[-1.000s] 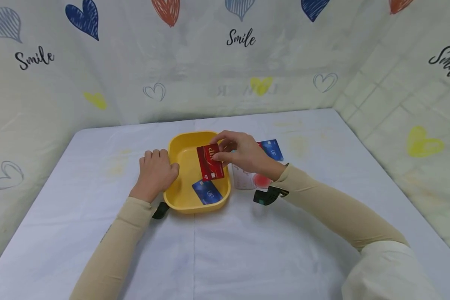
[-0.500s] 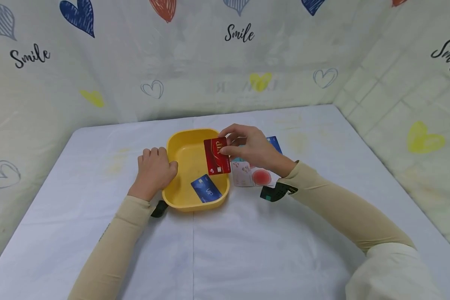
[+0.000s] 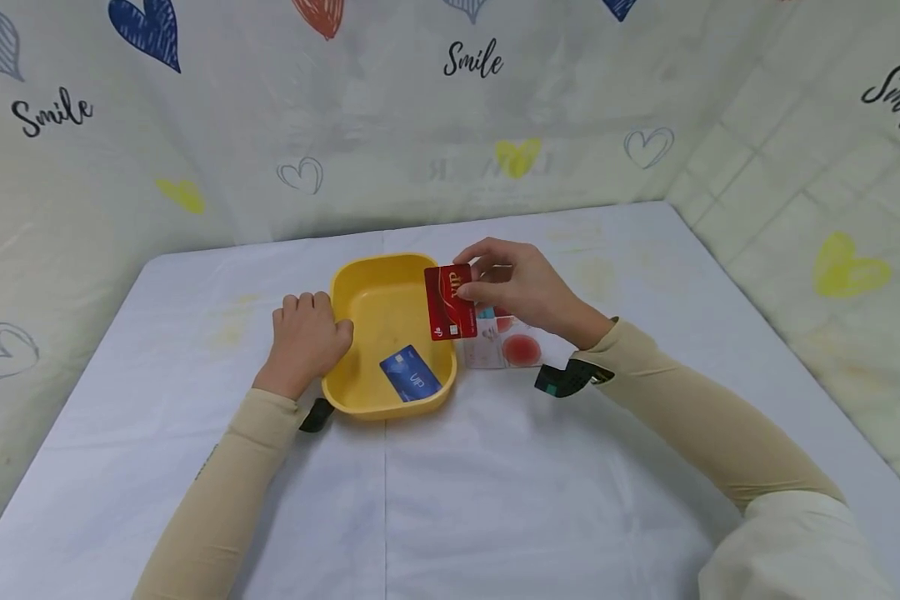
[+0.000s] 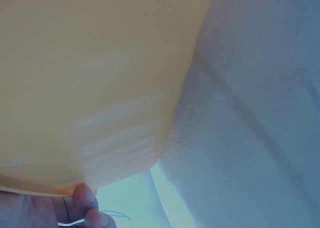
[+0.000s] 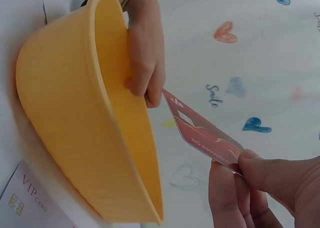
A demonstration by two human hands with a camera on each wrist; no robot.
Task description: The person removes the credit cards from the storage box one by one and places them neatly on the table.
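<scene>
My left hand grips the left rim of a yellow plastic basin, thumb over the inner side. In the left wrist view its fingertips curl at the rim, beside the basin's wall. Between thumb and fingers, my right hand pinches a red VIP card by one edge, above the basin's right rim. The right wrist view shows that card tilted, its chip side showing. Inside the basin, a blue VIP card lies at the near right.
Right of the basin, partly under my right hand, lie a pale floral card and a card with a red disc. A pale card marked VIP lies beside the basin. White cloth covers the table; a patterned curtain hangs behind.
The red card has moved right and slightly up with my right hand, from over the basin's inside to its right rim. A blue card outside the basin is now hidden. My left hand keeps its grip.
</scene>
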